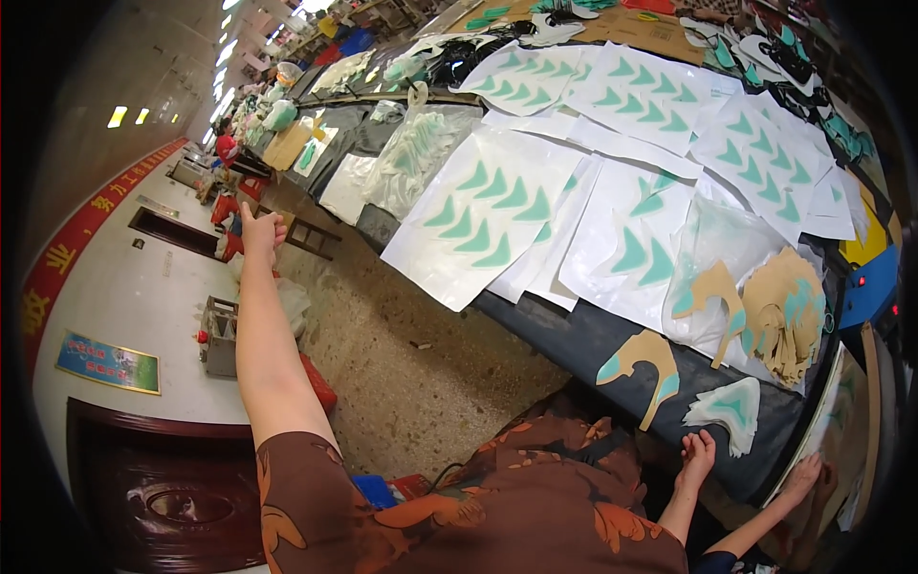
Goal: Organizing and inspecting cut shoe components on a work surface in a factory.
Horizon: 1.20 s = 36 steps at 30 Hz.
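My left hand (261,232) is stretched far out to the left over the floor, one finger extended and the others bent, holding nothing visible. At the table's near edge, my right hand (698,459) has loosely curled fingers with nothing seen in them. Just beyond it lies a stack of white curved pieces with teal tints (732,409). Beside that stack is a tan hook-shaped piece with teal ends (639,368). A similar tan piece (712,301) rests on clear plastic, next to a fanned pile of tan pieces (784,316).
White sheets with rows of teal arrow-like shapes (488,212) cover much of the dark table (545,330). A plastic bag of pieces (418,153) lies farther left. Another person's hand (801,478) is at the right, near a blue box (870,287). A wooden stool (311,234) stands on the floor.
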Each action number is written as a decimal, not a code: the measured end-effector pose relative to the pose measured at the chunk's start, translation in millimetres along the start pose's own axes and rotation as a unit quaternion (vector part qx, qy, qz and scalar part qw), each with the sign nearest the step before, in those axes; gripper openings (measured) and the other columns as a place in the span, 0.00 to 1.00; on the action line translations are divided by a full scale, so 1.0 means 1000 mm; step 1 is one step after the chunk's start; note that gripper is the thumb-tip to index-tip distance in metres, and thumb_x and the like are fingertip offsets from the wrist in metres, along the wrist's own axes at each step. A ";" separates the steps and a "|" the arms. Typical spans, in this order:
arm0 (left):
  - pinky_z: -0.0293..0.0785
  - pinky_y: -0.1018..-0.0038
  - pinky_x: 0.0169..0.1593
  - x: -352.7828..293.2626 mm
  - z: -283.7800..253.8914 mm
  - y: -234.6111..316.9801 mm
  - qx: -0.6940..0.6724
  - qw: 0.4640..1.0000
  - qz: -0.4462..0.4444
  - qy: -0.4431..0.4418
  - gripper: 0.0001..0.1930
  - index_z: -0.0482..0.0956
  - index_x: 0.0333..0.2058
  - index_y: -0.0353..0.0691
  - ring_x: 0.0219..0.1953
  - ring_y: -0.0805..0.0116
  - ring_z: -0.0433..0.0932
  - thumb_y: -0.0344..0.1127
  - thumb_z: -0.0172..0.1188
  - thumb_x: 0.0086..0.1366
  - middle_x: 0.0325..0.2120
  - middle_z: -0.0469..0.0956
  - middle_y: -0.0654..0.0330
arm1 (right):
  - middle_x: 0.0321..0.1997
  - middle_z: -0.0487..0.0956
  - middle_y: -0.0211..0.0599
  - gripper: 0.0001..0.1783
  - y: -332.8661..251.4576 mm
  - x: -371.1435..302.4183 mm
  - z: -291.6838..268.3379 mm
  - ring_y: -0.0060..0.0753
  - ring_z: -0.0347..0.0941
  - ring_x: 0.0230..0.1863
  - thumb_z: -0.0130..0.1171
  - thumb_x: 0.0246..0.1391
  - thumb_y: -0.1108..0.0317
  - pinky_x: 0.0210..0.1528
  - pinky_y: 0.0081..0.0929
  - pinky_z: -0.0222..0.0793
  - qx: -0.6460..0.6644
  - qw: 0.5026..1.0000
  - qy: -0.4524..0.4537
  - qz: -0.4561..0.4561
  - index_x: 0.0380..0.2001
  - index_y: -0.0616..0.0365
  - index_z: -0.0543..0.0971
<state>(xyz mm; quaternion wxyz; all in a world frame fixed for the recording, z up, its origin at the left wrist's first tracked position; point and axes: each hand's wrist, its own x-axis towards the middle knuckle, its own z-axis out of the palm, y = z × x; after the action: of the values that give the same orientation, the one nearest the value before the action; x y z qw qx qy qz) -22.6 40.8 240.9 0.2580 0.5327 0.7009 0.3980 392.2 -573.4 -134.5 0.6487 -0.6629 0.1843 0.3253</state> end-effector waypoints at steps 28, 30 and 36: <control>0.73 0.69 0.41 -0.056 0.117 -0.036 -0.118 0.962 0.013 -0.248 0.29 0.56 0.57 0.40 0.40 0.63 0.74 0.34 0.55 0.57 0.45 0.70 0.56 | 0.31 0.77 0.39 0.16 -0.007 -0.007 0.002 0.29 0.75 0.31 0.55 0.44 0.71 0.34 0.21 0.67 0.095 0.994 0.050 -0.024 0.40 0.61 0.70; 0.73 0.69 0.41 -0.074 0.165 -0.069 -0.114 0.932 -0.003 -0.343 0.29 0.56 0.57 0.40 0.40 0.63 0.74 0.34 0.55 0.57 0.44 0.70 0.56 | 0.30 0.77 0.36 0.15 0.010 0.015 0.024 0.25 0.75 0.29 0.55 0.46 0.70 0.30 0.18 0.66 0.046 0.998 -0.011 -0.034 0.39 0.60 0.71; 0.73 0.70 0.39 -0.044 0.207 -0.119 -0.053 0.863 -0.012 -0.503 0.28 0.58 0.56 0.41 0.38 0.64 0.74 0.34 0.55 0.56 0.42 0.71 0.57 | 0.28 0.76 0.35 0.13 0.008 0.001 -0.005 0.24 0.74 0.25 0.55 0.44 0.73 0.29 0.18 0.67 0.117 0.991 0.039 -0.055 0.36 0.62 0.70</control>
<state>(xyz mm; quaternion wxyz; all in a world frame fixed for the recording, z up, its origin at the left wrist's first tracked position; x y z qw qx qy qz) 88.6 43.2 25.6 0.6083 0.6374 0.4601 0.1098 388.8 -578.8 -141.5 0.7312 -0.6033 0.2097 0.2396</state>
